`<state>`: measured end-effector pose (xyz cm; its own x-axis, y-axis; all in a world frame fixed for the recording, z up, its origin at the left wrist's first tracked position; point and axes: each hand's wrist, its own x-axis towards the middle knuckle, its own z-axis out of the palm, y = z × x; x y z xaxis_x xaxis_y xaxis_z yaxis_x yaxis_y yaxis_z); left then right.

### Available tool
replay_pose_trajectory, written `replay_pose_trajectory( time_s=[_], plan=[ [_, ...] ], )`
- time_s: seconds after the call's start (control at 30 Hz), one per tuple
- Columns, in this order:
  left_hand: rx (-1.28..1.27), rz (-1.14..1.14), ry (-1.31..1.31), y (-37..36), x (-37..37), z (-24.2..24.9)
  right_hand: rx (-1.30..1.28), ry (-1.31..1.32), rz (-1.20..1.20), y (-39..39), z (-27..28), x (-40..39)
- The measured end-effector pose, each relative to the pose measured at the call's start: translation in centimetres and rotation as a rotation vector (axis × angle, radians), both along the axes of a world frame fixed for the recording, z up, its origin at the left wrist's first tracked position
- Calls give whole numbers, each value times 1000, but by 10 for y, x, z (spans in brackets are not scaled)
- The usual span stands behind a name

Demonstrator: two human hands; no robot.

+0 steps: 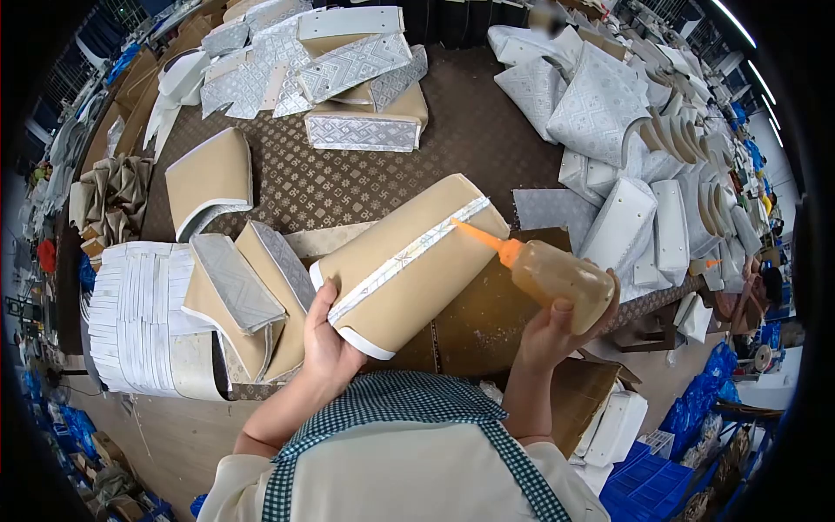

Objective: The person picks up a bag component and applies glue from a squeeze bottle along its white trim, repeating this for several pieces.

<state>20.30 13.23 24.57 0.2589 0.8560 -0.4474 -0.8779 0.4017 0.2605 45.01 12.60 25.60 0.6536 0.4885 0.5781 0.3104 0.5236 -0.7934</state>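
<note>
My left hand is closed round the lower left end of a tan bag piece, thumb on its face. The piece is tilted, its right end higher, with a white seam strip along its length and white trim at the edges. In my right hand is a squeeze bottle of yellowish liquid, fingers wrapped round its base. Its orange nozzle points left, with the tip right at the seam strip near the upper end. More tan pieces with grey patterned sides stand beside my left hand.
A stack of white strips lies at the left table edge. Patterned silver-grey pieces are heaped at the back left and along the right. One tan piece stands on the brown patterned tabletop. A cardboard box is at my right.
</note>
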Motion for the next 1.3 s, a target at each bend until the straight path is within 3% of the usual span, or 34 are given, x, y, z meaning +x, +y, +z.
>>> replay_pose_trajectory(
  time_s=[0.23,0.53,0.6,0.7,0.73,0.87,0.93,1.0,1.17,1.3],
  plan=[
    [52,21,71,0,-1,2,46,21,184,-8,-6,-19],
    [21,22,15,0,-2,-4,-1,4,-107,7,-8,10],
    [21,0,-45,0,-4,-4,0,49,-82,1,-8,0],
    [-13,13,72,4,0,-2,-26,122,36,-4,-13,-8],
    [8,-39,-46,7,-2,-12,-43,116,53,-4,-20,0],
    [103,-76,121,30,8,3,-316,-384,-397,-12,-31,35],
    [109,-109,86,58,1,15,-126,-19,-257,-6,-21,28],
    [163,-25,201,88,-10,31,-18,147,-142,-5,-18,27],
    [391,278,705,118,-80,112,-29,257,-27,-4,-21,25],
    [538,545,968,135,-140,120,-51,394,3,-2,-30,25]
  ],
)
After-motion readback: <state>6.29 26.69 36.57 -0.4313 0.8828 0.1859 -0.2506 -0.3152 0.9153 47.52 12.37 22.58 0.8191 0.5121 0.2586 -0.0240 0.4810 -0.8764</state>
